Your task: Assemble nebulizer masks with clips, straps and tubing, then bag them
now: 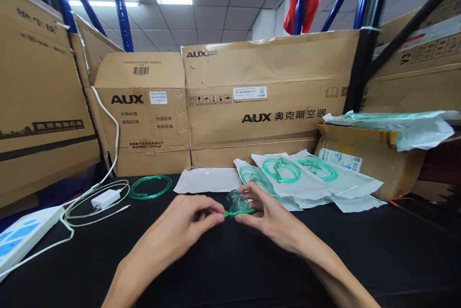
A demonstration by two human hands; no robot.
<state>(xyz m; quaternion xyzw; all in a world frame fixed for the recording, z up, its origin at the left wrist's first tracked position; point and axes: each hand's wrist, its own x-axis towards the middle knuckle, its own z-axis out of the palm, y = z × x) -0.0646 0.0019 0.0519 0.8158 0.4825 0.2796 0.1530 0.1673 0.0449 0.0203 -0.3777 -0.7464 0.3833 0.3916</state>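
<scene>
Between my two hands, just above the black tabletop [230,265], is a small clear greenish plastic mask [235,199] with a bright green elastic strap [242,212]. My left hand [198,214] pinches the strap at its left end with thumb and forefinger. On the other side, my right hand [264,212] has its fingers closed round the strap and the mask's right edge. Part of the mask is hidden behind the right fingers. To the left lies a loose coil of green tubing [144,196].
White pouches [281,173] with coiled green tubing lie behind my right hand, near a flat white packet [207,181]. Another pouch [421,125] tops an open carton [389,154]. At left are a white adapter [105,198], cables and a power strip [36,224]. Large cardboard boxes [270,68] wall the back.
</scene>
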